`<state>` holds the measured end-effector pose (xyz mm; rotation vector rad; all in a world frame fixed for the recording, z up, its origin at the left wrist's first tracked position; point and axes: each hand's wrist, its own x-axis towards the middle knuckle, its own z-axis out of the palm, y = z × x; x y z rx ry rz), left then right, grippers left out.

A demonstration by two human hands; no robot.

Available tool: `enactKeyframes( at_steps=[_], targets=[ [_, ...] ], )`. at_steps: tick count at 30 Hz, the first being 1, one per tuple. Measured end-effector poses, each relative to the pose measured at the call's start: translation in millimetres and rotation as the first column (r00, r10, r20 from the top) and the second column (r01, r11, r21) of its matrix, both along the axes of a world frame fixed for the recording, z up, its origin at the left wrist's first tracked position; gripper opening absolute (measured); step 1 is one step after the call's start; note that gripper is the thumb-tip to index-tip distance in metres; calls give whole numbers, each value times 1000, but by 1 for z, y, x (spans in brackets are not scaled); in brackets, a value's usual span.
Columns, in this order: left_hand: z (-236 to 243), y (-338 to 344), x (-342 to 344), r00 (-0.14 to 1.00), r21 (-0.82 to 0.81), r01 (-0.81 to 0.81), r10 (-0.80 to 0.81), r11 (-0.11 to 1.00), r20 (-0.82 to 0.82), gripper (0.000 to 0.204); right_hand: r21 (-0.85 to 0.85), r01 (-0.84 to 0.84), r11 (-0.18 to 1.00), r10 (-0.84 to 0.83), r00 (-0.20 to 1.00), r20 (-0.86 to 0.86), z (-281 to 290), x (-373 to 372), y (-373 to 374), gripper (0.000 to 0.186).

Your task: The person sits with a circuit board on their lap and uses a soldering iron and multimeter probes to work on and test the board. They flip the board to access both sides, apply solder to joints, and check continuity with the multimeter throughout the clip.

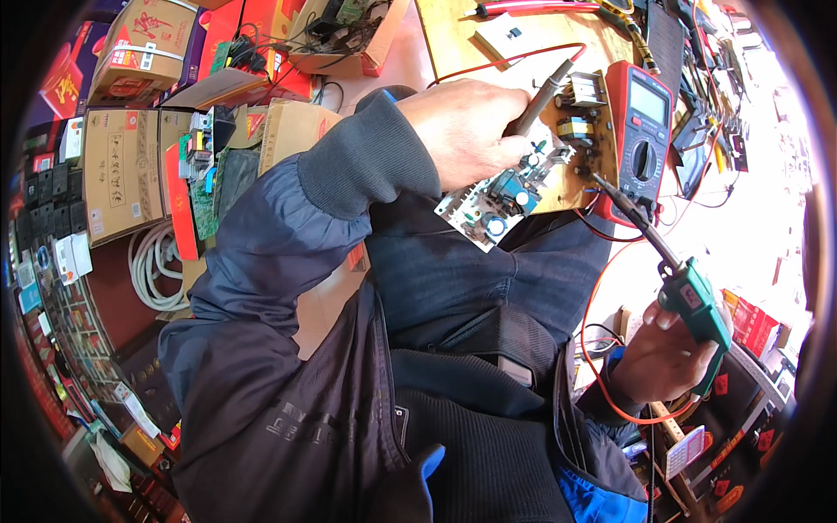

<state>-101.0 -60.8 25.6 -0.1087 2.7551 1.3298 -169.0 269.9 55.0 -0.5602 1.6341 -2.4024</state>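
Note:
My left hand (466, 126) is closed at the upper middle. A dark grey pen-shaped probe (549, 91) with a red wire sticks up between its thumb and fingers. Under the same hand a pale circuit board (493, 209) tilts over my lap, with capacitors and a blue-green transformer on it. The hand hides how far it grips the board. At lower right my right hand (667, 353) is wrapped round a green-handled soldering iron (697, 305). Its long metal barrel points up and left, and the tip is close to the components by the table's edge.
A red multimeter (643, 131) lies beside components (577, 131) on the yellow work board (449, 44). Tools and wires crowd the upper right. An orange-red cord (586, 322) loops past my right wrist. Cardboard boxes (122, 174) and a coiled white cable (153, 266) are at left.

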Motion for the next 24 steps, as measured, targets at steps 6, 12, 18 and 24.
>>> enactKeyframes(
  at_steps=[6,12,18,24],
  targets=[
    [-4,9,7,988,-19,-130,128,991,-88,30,-31,-29,999,29,999,16,-4,-4,9,48],
    [-9,23,17,943,121,-297,311,947,-121,25,-35,5,999,-4,999,53,-9,-6,23,53],
    [-19,43,25,870,273,-415,467,868,-159,23,-109,110,988,-99,990,100,-14,-8,23,47],
    [-31,59,31,792,314,-500,573,807,-212,21,-78,-10,997,12,1000,28,-8,-8,19,46]
  ],
)
